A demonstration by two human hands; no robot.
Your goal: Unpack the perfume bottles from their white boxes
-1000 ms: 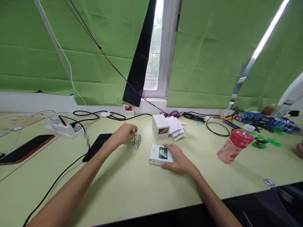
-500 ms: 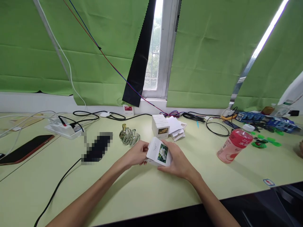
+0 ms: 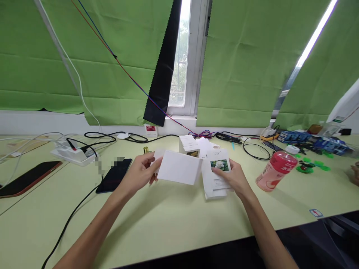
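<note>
My left hand (image 3: 143,171) is closed on a plain white paperboard piece (image 3: 179,168), which looks like a folded insert. Its right edge comes close to a white box (image 3: 208,179) printed with a white flower; I cannot tell whether they touch. My right hand (image 3: 235,177) grips that box, the thumb lying across its picture. It looks flatter than a full carton. Behind the hands stands another white carton (image 3: 188,145) with a dark picture, beside loose white paperboard (image 3: 204,145). A gold bottle cap (image 3: 145,150) shows behind my left hand, the rest mostly hidden.
A pink drink bottle (image 3: 276,171) stands to the right. On the left are a dark phone (image 3: 114,175), another phone in a reddish case (image 3: 30,177) and a white power strip (image 3: 75,157). Cables (image 3: 137,138) run along the back; blue boxes (image 3: 331,145) are at the far right.
My hands have moved apart. The plain white paperboard piece now shows in my left hand, away from the flower box, which has shifted right and looks flattened in my right hand.
</note>
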